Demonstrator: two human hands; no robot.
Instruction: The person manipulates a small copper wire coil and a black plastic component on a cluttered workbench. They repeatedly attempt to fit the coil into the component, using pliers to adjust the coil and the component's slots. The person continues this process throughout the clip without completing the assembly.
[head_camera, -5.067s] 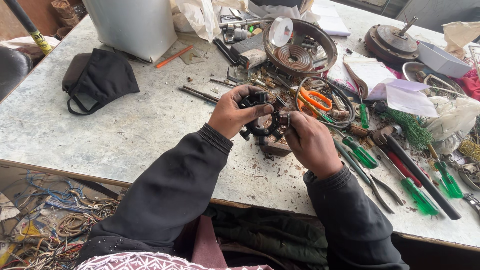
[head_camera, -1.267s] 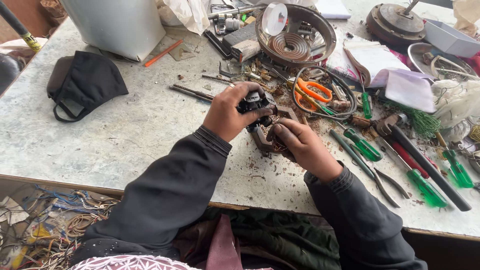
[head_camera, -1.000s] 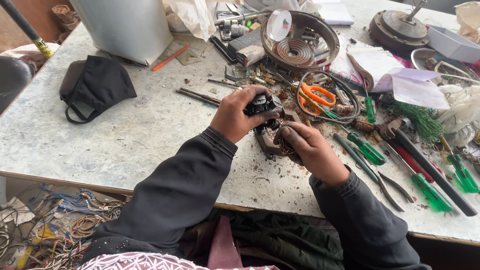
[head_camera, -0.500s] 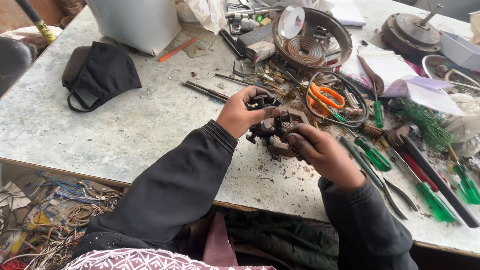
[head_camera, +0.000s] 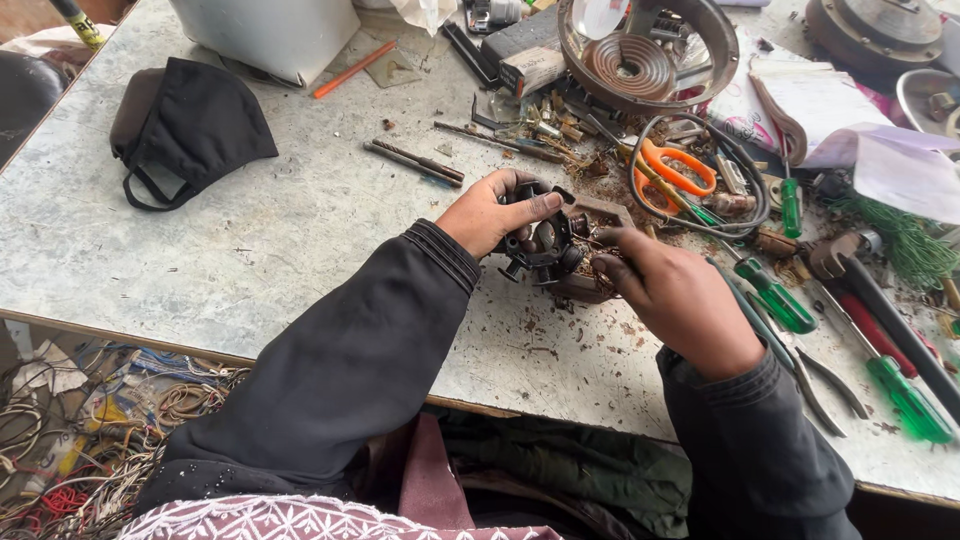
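My left hand (head_camera: 495, 212) grips a small black motor part (head_camera: 545, 243) with round coil slots, holding it just above the grey worktable (head_camera: 300, 240). My right hand (head_camera: 672, 295) meets it from the right, fingertips pinching at the part's right side. Under the part lies a brown, rusty metal piece (head_camera: 590, 285), partly hidden by my right hand. Both sleeves are dark.
Orange-handled scissors (head_camera: 675, 170), a looped cable and a round metal housing with a copper coil (head_camera: 645, 50) lie behind my hands. Green-handled screwdrivers (head_camera: 780, 300) and pliers (head_camera: 820, 375) lie to the right. A black face mask (head_camera: 185, 125) lies far left. Tangled wires (head_camera: 90, 430) fill the floor.
Both hands stayed on the black part, turning it slightly; my right hand shifted a little lower and to the right. The camera view drifted.
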